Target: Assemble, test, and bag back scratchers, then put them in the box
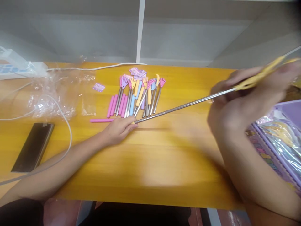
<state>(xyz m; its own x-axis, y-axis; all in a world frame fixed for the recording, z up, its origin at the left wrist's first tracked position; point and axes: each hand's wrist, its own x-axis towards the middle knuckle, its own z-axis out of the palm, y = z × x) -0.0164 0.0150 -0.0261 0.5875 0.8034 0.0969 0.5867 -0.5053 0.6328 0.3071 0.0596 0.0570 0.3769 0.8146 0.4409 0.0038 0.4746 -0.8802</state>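
Note:
A telescopic back scratcher, its steel rod drawn out long, stretches between my two hands. My left hand is closed around its lower end, where a bit of yellow handle shows at the thumb. At the upper right, my right hand, smeared by motion, is closed about its yellow head. Just beyond my left hand lies a group of shortened back scratchers with small hand-shaped heads, among them a pink head and a purple one. Loose pink handles lie beside them, and one pink handle lies crosswise.
Small purple cards lie behind the back scratchers. Crumpled clear plastic bags, a white cable and a black phone are on the left. A purple box with a bagged yellow item stands at right. A grey partition backs the table.

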